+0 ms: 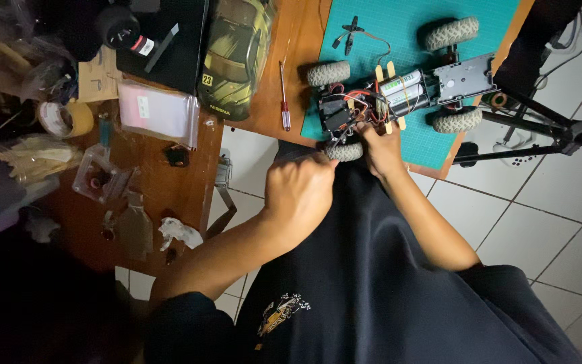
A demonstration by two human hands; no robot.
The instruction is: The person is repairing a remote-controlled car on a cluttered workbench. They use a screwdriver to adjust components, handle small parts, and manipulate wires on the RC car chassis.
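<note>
showing: a head-camera view down onto two bare hands at a model car chassis point(399, 94) on a green cutting mat point(486, 20)
left hand: the left hand point(299, 190) is curled into a loose fist, knuckles up, at the near edge of the table; its fingertips meet the near front wheel point(343, 151); whether anything small sits inside the fist cannot be told
right hand: the right hand point(383, 152) lies just beside that wheel, fingers narrow and pressed onto the chassis at the near end of the wooden sticks point(391, 101); it grips nothing that can be made out
chassis: it lies across the mat, bodyless, on four knobbly grey tyres; a pack of green-and-white batteries point(407, 89) sits at its middle between the sticks; red and black wires point(358, 101) bunch at the end nearer the hands; a grey metal plate point(466, 77) closes the far end
mat: it covers the right end of the brown wooden table point(170, 182); a small black servo horn with leads point(351, 30) lies on it beyond the chassis
beside the mat: a red-handled screwdriver point(283, 98) lies on the bare wood, well apart from both hands
further left: a dark olive car body shell point(237, 57); a pink plastic bag point(158, 111); a roll of tape point(64, 119)
floor: white tiles; a black tripod point(547, 128) stands at the right
</note>
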